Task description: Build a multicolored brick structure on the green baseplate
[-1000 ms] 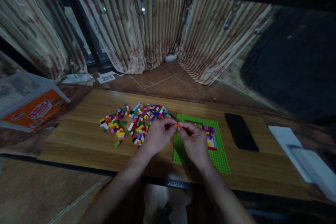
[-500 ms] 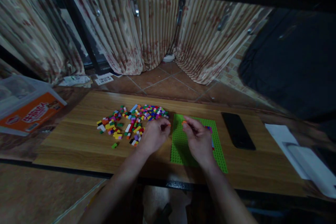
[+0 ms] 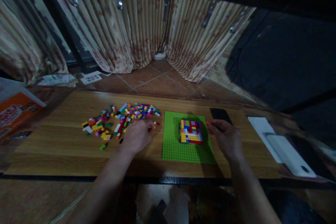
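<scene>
My left hand (image 3: 138, 134) is closed in a pinch at the right side of the loose brick pile (image 3: 141, 110). A bit of an orange toy brick (image 3: 154, 127) shows at its fingertips. To the right of the green baseplate (image 3: 172, 150), my right hand (image 3: 228, 139) pinches another small orange brick (image 3: 208, 123). Between the hands, a low block of multicoloured bricks (image 3: 190, 131) stands on the baseplate, with yellow, red, white and purple on top. Neither hand touches it.
A black phone (image 3: 220, 114) lies beyond my right hand, partly hidden by it. White papers (image 3: 261, 133) and a white device (image 3: 291, 155) are at the far right. An orange-labelled plastic box (image 3: 18, 108) stands at the left. A green brick (image 3: 102, 146) lies apart from the pile.
My right hand has moved right, off the baseplate, with its orange brick, uncovering the brick block. My left hand has shifted slightly left in view. The whole view has turned a little.
</scene>
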Demonstrator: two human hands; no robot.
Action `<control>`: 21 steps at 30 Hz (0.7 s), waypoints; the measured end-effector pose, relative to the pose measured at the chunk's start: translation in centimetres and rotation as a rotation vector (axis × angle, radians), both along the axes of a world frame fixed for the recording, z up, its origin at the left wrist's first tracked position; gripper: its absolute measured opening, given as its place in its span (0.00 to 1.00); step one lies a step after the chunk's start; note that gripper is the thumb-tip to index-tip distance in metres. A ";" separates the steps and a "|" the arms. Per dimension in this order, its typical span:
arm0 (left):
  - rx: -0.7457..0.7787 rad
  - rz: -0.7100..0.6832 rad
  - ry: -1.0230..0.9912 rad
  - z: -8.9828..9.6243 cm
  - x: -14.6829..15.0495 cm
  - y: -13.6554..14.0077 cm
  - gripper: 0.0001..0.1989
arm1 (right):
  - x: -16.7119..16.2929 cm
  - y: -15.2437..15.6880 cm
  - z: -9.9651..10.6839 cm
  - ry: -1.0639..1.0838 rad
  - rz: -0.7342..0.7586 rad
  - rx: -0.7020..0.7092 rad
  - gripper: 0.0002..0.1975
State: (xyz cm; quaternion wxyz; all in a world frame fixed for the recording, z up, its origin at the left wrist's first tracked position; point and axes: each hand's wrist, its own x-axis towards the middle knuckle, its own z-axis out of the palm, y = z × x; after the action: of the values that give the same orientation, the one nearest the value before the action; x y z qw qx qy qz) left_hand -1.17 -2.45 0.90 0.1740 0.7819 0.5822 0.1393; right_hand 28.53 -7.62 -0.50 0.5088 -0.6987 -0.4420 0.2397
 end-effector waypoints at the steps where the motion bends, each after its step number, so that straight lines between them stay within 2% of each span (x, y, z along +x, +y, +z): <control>1: -0.007 0.005 0.003 0.0 0.0 0.0 0.10 | 0.3 -0.2 -0.2 0.011 0.022 -0.010 0.20; 5: -0.033 0.010 -0.007 -0.2 0.0 0.2 0.13 | 0.7 -0.4 -0.5 0.005 0.092 -0.040 0.19; 11: 0.008 0.058 -0.059 -0.3 0.3 0.6 0.15 | 0.2 -0.2 -0.4 0.024 0.185 -0.091 0.15; 21: 0.012 0.051 -0.129 -0.3 0.5 0.9 0.11 | -0.7 0.4 -0.8 0.164 0.187 -0.067 0.14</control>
State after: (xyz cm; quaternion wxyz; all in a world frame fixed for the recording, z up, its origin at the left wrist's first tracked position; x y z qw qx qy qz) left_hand -0.68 -1.51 0.64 0.2029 0.7573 0.5885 0.1975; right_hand 27.83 -7.22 -1.34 0.4948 -0.6493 -0.4540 0.3571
